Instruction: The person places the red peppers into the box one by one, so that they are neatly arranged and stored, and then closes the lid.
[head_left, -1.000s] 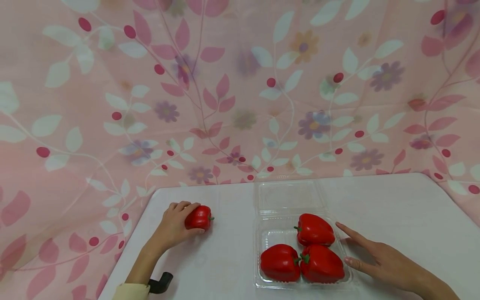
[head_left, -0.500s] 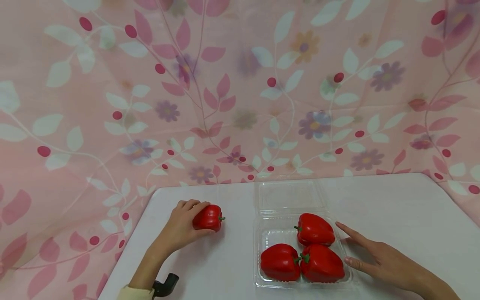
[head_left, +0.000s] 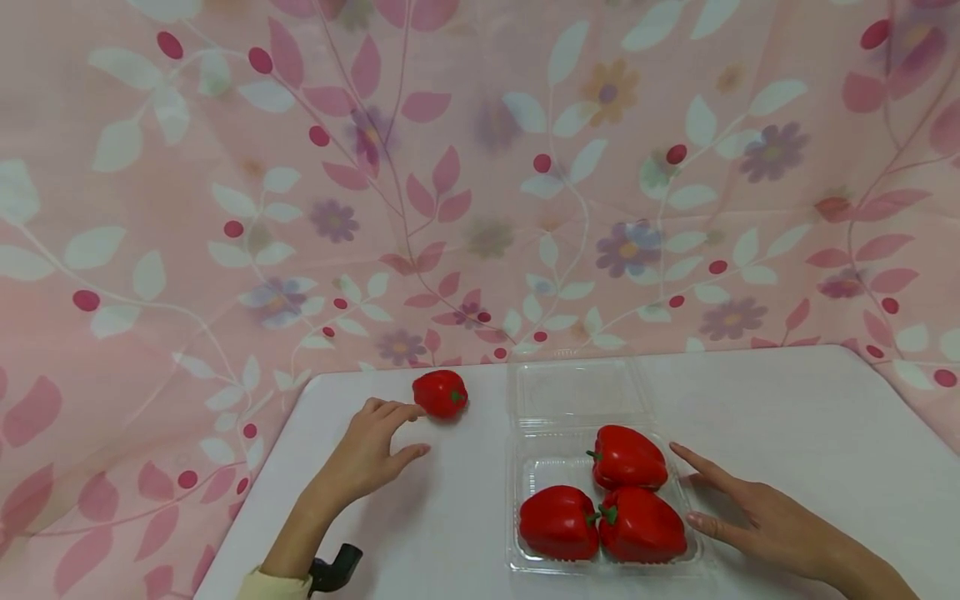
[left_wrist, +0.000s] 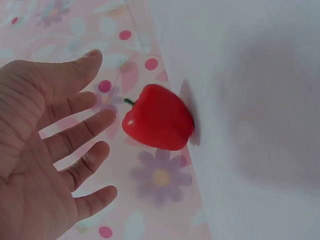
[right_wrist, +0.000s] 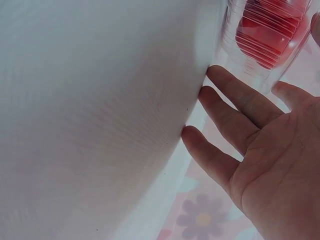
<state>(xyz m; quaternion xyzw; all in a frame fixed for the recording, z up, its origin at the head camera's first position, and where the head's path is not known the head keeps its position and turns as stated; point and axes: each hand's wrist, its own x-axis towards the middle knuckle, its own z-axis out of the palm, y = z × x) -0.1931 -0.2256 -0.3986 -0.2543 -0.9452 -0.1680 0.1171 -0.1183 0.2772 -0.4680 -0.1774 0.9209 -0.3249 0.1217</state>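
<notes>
A red bell pepper [head_left: 441, 395] lies near the back edge of the white table, its green stem showing. Just in front of it, my left hand [head_left: 367, 450] has thumb and fingers spread and holds nothing; in the left wrist view a gap separates the fingers from the pepper [left_wrist: 157, 119]. Three more red bell peppers, one at the back [head_left: 630, 457], one front left [head_left: 558, 523] and one front right [head_left: 643, 527], sit in a clear plastic clamshell box [head_left: 551, 475]. My right hand [head_left: 776, 529] is beside the box's right wall, fingers extended, fingertips on the table [right_wrist: 125, 130].
The box's clear lid [head_left: 577, 392] is folded back flat toward the rear edge. A pink floral cloth [head_left: 480, 183] hangs right behind the table. A black curved piece [head_left: 337, 568] sticks out by my left wrist.
The loose bell pepper moved rightward in my left hand, then left it and now lies farther back, turned differently. My left fingers have opened. The right hand and the box stayed put.
</notes>
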